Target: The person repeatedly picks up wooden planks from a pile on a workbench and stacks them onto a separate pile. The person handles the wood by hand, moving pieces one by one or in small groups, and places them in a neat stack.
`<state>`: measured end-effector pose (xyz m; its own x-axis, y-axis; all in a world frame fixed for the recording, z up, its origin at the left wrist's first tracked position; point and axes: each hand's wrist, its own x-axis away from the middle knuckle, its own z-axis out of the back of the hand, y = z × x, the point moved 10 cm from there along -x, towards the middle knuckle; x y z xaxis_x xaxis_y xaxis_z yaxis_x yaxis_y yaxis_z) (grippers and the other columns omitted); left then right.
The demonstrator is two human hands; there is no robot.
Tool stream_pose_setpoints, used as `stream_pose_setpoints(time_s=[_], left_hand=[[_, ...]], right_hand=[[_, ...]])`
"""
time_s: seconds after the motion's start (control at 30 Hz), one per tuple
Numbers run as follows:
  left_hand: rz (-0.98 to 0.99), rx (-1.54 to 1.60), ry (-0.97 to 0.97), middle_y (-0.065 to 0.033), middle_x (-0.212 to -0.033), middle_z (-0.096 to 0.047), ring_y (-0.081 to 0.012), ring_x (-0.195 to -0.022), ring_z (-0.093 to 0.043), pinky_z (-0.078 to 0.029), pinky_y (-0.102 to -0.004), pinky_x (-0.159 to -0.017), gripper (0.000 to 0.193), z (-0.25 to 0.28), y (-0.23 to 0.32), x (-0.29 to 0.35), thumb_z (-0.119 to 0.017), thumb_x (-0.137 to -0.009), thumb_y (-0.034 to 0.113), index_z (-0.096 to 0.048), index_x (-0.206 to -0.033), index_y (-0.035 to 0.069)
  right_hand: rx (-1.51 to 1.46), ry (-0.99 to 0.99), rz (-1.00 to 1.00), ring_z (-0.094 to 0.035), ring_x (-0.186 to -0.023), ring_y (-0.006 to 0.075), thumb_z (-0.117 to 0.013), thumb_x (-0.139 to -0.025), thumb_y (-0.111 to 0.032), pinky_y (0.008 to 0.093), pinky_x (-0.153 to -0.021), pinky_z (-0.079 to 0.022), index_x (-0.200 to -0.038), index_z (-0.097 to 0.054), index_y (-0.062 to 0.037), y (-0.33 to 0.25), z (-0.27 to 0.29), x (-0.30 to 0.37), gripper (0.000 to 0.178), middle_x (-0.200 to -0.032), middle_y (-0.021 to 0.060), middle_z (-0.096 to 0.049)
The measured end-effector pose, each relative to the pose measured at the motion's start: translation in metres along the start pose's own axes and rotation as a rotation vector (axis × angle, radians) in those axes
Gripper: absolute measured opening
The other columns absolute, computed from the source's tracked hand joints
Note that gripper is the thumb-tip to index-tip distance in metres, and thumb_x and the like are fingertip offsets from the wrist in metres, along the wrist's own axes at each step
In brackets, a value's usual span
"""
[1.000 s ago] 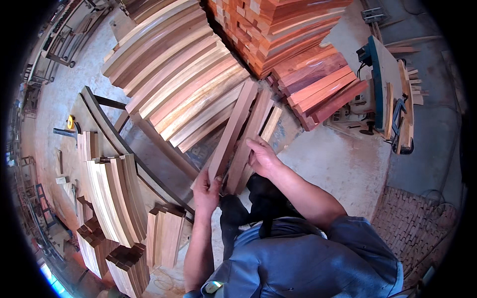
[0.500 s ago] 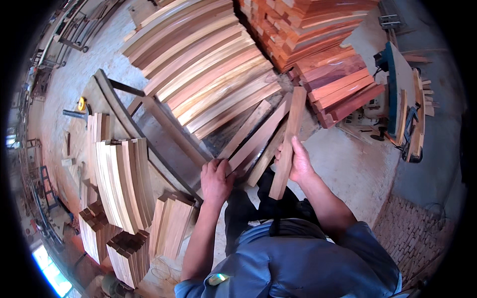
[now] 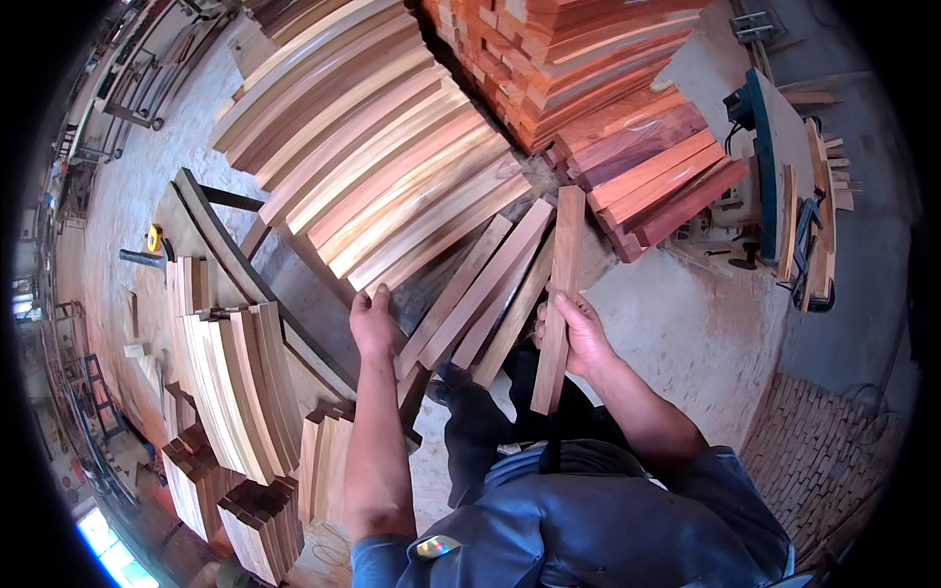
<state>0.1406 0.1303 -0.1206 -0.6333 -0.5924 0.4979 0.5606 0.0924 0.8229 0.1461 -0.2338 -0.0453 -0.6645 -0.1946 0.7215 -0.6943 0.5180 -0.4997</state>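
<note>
My right hand [image 3: 576, 333] is wrapped round a brown wooden strip [image 3: 566, 240], which it holds upright and slightly tilted in front of me. At the near corner of a wide stack of pale wooden strips [image 3: 392, 147], my left hand [image 3: 372, 318] has its thumb and fingers closed at the end of the nearest strip [image 3: 441, 230]. Its grip is partly hidden by the hand itself. Between my hands, several loose strips [image 3: 480, 294] lean side by side, their near ends toward my legs.
A reddish wood stack [image 3: 642, 162] stands behind on the right. To the left is a curved-edge table [image 3: 230, 245] with pale strip bundles [image 3: 235, 382] and a yellow tape measure [image 3: 154, 236]. A green-edged machine [image 3: 769, 167] stands far right.
My left hand has moved from the loose strips up and left to the pale stack's corner. My right hand keeps its strip, which now stands a little more upright.
</note>
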Motion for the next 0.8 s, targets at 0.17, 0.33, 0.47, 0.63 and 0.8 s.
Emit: stream_pose_setpoints(time_s=[0.17, 0.33, 0.47, 0.63, 0.8], left_hand=[[0.017, -0.232, 0.030, -0.0071, -0.081, -0.064, -0.0134, -0.072, -0.055, -0.047, -0.0296, -0.067, 0.033, 0.002, 0.015, 0.022, -0.067, -0.093, 0.024, -0.064, -0.104, -0.007], [-0.211, -0.353, 0.084, -0.0099, -0.086, -0.064, -0.0165, -0.075, -0.059, -0.050, -0.0329, -0.070, 0.039, 0.006, 0.033, 0.036, -0.070, -0.091, 0.026, -0.062, -0.110, -0.007], [-0.211, -0.481, 0.009, -0.0156, -0.096, -0.065, -0.0248, -0.084, -0.062, -0.050, -0.0366, -0.078, 0.041, 0.002, 0.030, 0.030, -0.072, -0.089, 0.025, -0.061, -0.113, -0.006], [-0.709, -0.819, 0.058, -0.0183, -0.103, -0.062, -0.0355, -0.097, -0.060, -0.050, -0.0421, -0.084, 0.038, -0.012, 0.092, 0.073, -0.075, -0.083, 0.019, -0.059, -0.113, 0.000], [-0.698, -0.899, -0.037, -0.0149, -0.098, -0.059, -0.0354, -0.095, -0.057, -0.049, -0.0446, -0.081, 0.039, -0.026, 0.084, 0.070, -0.074, -0.080, 0.015, -0.060, -0.115, 0.005]], right_hand=[[0.009, -0.003, -0.005, -0.061, -0.069, 0.0179, -0.064, -0.096, -0.031, 0.0369, -0.060, -0.053, -0.106, -0.053, -0.0112, 0.000, 0.002, -0.005, 0.025, -0.084, 0.0043, -0.061], [0.025, 0.019, -0.004, -0.062, -0.069, 0.0178, -0.063, -0.097, -0.030, 0.0364, -0.060, -0.052, -0.106, -0.053, -0.0113, 0.000, 0.002, -0.007, 0.023, -0.084, 0.0044, -0.062], [0.046, -0.021, 0.011, -0.062, -0.067, 0.0199, -0.061, -0.098, -0.030, 0.0370, -0.058, -0.052, -0.108, -0.051, -0.0118, -0.001, 0.000, -0.012, 0.024, -0.085, 0.0061, -0.062], [0.058, -0.036, 0.005, -0.062, -0.071, 0.0182, -0.062, -0.098, -0.030, 0.0365, -0.060, -0.053, -0.108, -0.052, -0.0111, -0.004, -0.005, -0.014, 0.024, -0.084, 0.0047, -0.061], [0.058, -0.025, -0.012, -0.062, -0.071, 0.0190, -0.062, -0.098, -0.029, 0.0369, -0.060, -0.052, -0.108, -0.050, -0.0107, -0.003, -0.008, -0.014, 0.024, -0.083, 0.0048, -0.060]])
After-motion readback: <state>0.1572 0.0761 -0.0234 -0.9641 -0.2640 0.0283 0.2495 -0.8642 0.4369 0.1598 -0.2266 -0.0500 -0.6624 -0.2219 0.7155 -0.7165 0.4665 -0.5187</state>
